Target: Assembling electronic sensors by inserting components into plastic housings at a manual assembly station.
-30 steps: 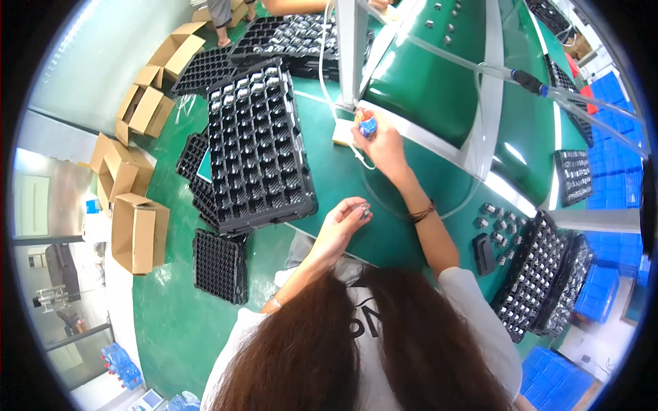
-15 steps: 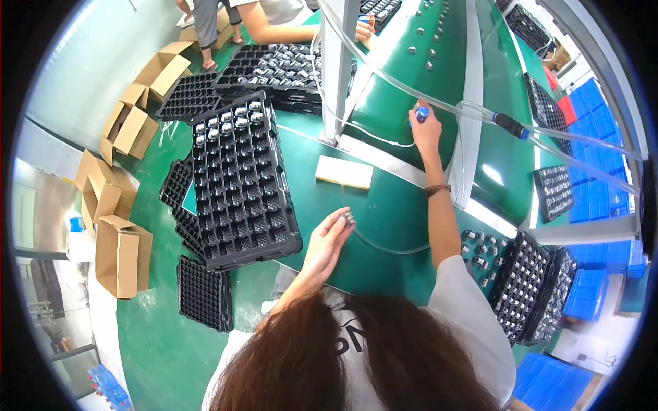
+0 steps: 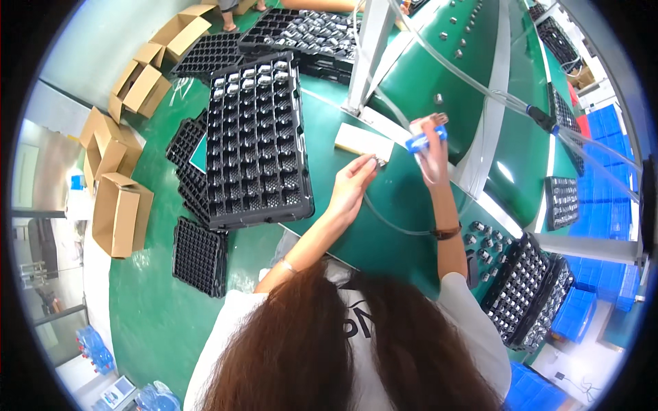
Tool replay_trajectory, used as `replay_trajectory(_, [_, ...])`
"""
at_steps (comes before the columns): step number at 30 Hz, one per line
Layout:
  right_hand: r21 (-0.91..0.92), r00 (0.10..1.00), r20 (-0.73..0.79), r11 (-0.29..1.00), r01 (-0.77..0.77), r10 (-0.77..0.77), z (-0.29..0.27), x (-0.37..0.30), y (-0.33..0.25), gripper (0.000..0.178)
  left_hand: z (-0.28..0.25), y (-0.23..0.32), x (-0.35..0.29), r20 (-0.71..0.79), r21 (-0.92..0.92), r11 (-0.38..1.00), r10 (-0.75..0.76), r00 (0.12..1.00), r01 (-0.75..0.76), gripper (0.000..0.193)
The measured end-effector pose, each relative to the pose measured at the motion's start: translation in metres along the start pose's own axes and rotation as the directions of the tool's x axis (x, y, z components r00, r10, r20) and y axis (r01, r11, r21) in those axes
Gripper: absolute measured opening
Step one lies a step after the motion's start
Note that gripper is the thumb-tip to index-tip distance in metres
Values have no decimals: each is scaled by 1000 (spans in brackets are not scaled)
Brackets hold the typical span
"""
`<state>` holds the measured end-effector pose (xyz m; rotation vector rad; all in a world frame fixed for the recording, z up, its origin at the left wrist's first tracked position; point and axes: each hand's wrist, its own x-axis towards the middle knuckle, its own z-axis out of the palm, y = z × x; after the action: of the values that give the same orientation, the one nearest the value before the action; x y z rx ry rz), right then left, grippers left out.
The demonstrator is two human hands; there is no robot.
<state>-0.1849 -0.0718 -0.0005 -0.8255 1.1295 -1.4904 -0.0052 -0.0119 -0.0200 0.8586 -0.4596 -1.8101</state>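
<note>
My left hand (image 3: 353,183) is closed in a pinch on a small metal part (image 3: 380,162), held just off the near corner of a white block (image 3: 364,142) on the green table. My right hand (image 3: 434,161), smeared a little by motion, is wrapped round a small blue handheld tool (image 3: 426,139) with a paler end. A clear hose runs close by the tool; I cannot make out where it joins. To the left of my left hand lies a black compartment tray (image 3: 253,151), its far rows holding silvery parts and its nearer pockets bare.
A grey post (image 3: 370,55) and hoses stand ahead. Small parts lie on the green belt (image 3: 473,75). At right are loose metal parts (image 3: 487,246) and filled black trays (image 3: 517,288). Cardboard boxes (image 3: 123,212) line the left, and another person's arm (image 3: 322,4) shows at the top.
My right hand has come back from over the belt toward me with the blue tool. My left hand has moved forward and right with the metal part, nearer the white block. The view has shifted.
</note>
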Motion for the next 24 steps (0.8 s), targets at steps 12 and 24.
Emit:
replay_trajectory(12, [-236, 977, 212, 969, 77, -26, 24, -70, 4, 23, 9, 3, -21, 33, 37, 999, 13, 999, -14, 32])
replay_trajectory(24, [-554, 920, 295, 738, 385, -259, 55, -43, 16, 23, 10, 62, -76, 134, 192, 981, 1, 991, -27, 51])
